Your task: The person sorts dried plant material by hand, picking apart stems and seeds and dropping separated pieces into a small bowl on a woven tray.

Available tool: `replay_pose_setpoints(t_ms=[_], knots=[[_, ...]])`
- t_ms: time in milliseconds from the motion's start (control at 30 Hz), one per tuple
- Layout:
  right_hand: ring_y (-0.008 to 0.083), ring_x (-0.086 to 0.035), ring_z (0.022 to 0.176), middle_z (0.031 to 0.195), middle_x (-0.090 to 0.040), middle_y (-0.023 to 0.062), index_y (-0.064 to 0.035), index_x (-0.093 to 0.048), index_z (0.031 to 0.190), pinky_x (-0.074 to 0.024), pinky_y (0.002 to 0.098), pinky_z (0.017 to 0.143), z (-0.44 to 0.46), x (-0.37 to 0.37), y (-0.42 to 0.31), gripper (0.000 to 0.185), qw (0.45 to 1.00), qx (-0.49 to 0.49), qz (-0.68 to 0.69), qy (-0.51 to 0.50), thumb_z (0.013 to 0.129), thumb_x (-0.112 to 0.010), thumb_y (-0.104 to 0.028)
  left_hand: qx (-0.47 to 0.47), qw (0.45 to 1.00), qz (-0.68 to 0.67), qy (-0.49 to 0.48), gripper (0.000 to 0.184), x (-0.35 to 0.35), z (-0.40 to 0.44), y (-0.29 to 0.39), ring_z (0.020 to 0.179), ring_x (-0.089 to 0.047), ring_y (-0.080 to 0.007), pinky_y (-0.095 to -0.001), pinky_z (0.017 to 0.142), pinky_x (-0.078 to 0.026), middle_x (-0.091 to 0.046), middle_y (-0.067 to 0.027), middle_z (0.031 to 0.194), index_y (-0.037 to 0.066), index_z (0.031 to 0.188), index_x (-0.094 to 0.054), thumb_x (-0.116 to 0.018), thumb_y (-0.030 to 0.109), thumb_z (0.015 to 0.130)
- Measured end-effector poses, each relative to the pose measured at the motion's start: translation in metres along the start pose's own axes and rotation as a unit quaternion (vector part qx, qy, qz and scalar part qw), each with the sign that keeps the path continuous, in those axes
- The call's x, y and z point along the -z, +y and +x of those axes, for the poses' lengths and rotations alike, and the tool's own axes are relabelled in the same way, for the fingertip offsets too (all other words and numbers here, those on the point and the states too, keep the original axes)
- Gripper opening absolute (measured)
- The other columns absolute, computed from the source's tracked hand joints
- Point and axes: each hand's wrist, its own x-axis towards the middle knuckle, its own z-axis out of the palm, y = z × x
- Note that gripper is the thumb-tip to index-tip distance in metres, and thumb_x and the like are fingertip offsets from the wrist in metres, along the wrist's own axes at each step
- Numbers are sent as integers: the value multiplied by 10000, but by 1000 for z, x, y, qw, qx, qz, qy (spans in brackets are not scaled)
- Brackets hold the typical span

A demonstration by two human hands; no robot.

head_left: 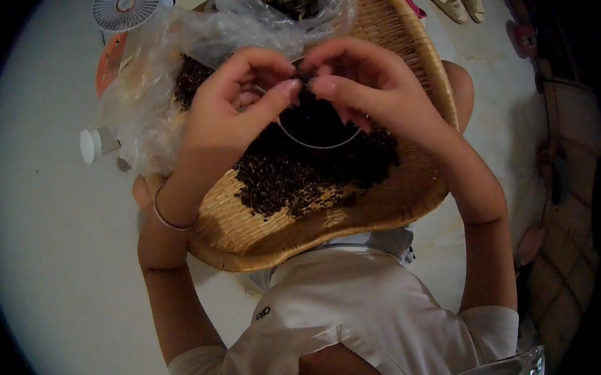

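Fingertip work above a woven tray [235, 228], which serves as landmark for all positions. Left hand [230, 104] and right hand [369, 80] are both in a closed pinch, thumb against forefinger, meeting at a small dark fragment [302, 79] over the tray's inner area; its exact kind is too small to tell. Directly beneath, within the tray, sits a round container [322, 147] with a pale rim and dark contents. A loose dark heap [274, 179] spreads beside it, towards the tray's near edge. A clear plastic bag [147, 90] lies along the tray's left and far sides; a small fan [125, 3] stands beyond its far left, and a white-lidded jar [91, 145] lies to its left. Good technique, as judged here: pinch lightly with the pads, since so small a piece probably crumbles or slips under hard pressure; hold both wrists steady and move only the fingertips; work low and centred over the rim, so that dropped bits fall inside; and keep the forearms off the heap, which could otherwise scatter.
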Motion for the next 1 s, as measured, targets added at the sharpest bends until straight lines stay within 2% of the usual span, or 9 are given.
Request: replay_pose_setpoints(t_ms=[33,100,200,400,667,767,833,1000], knots=[[39,-481,502,685,-540,8,-57,-561,1003,-329,159,384,0,1,-1,218,1000,0,0,0,829,-567,-188,-16,999,42,1,205,-1,-1,1,778,-549,-72,-189,598,-442,-565,-25,879,16,1003,-523,-590,67,816],[53,-509,543,697,-552,7,-39,-568,991,-393,180,411,-1,5,-6,236,999,-34,-17,-15,827,-582,-208,-8,999,31,-3,201,-2,-1,3,781,-549,-73,-188,600,-442,-566,-26,878,16,1003,-525,-587,67,819],[68,-531,563,718,-566,20,-23,-565,988,-421,193,428,-1,5,-2,243,999,-35,23,-12,829,-578,-206,15,1000,2,-7,197,-1,-1,3,784,-549,-76,-188,602,-442,-568,-28,874,17,1006,-526,-581,69,824],[81,-533,572,787,-597,61,-9,-547,1007,-407,185,414,1,4,-2,236,997,-56,59,-15,824,-548,-158,26,999,-25,-12,205,1,0,4,779,-549,-78,-188,602,-439,-570,-31,864,14,1018,-524,-575,75,830],[78,-531,583,786,-591,53,-16,-544,987,-410,190,426,2,5,-1,233,990,-80,109,-34,812,-562,-169,18,1000,-8,-2,206,-1,-2,5,772,-542,-72,-188,601,-436,-561,-24,846,20,1013,-520,-582,70,823],[75,-529,584,783,-582,46,-20,-543,976,-409,188,430,1,5,0,226,988,-85,123,-35,812,-565,-174,12,1000,16,2,196,-2,-2,5,779,-551,-71,-191,625,-443,-570,-16,850,31,989,-536,-600,76,810],[73,-528,585,781,-578,43,-21,-542,972,-408,186,432,1,5,0,223,988,-85,128,-36,814,-565,-177,-40,991,123,24,176,-3,-3,8,770,-565,-73,-203,634,-455,-589,-14,842,43,952,-560,-620,84,792],[61,-532,582,773,-565,23,-24,-552,948,-421,186,446,2,5,3,216,994,-57,82,-46,828,-556,-203,-65,979,188,42,149,-5,-4,10,732,-580,-87,-215,615,-464,-604,-26,813,48,909,-577,-630,77,772]])
